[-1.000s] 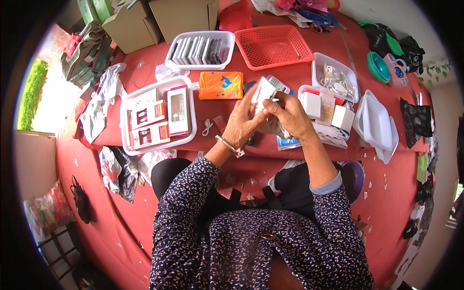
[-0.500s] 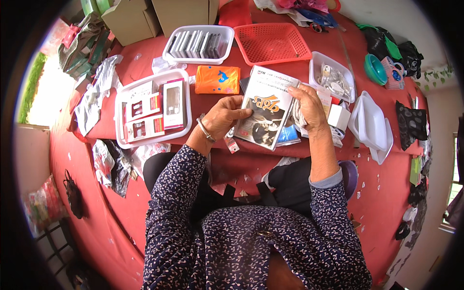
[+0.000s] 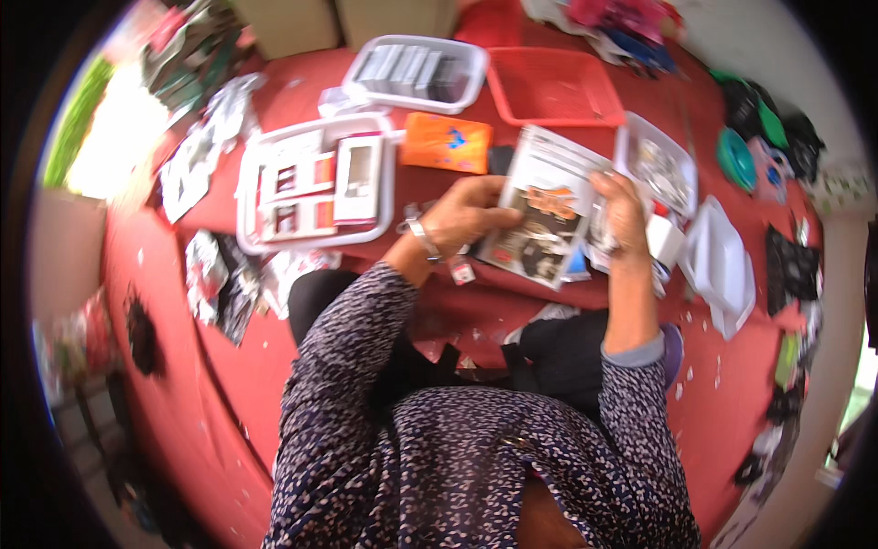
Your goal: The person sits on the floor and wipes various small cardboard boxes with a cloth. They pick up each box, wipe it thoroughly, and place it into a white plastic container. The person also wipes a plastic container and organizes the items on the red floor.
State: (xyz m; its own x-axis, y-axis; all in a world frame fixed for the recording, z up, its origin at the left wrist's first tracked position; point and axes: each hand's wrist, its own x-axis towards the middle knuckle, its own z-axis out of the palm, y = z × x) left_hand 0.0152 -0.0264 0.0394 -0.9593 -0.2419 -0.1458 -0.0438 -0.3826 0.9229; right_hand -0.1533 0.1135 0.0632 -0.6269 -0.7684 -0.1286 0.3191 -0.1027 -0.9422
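Observation:
A flat printed packet point(image 3: 547, 206), white at the top with a dark picture and orange lettering, is held up between my hands. My left hand point(image 3: 462, 215), with a bracelet at the wrist, pinches its left edge with the thumb on the front. The fingers of my right hand point(image 3: 622, 209) are closed on the upper right edge. Whether the packet is a booklet or a thin case, I cannot tell. Partly behind it lie a dark flat thing point(image 3: 500, 159) and a blue packet point(image 3: 576, 265). A small card point(image 3: 462, 271) rests below my left hand.
On the red cloth point(image 3: 302, 87), a white tray point(image 3: 245, 220) holds boxed items at the left. An orange pouch point(image 3: 446, 143) lies beside it. Farther back stand a white basket point(image 3: 480, 69) of upright flat cases and a red basket point(image 3: 553, 64). White trays point(image 3: 718, 265) sit at the right.
The whole scene has shifted rightward in the view and is blurrier, with a slight tilt. Both hands keep their hold on the packet.

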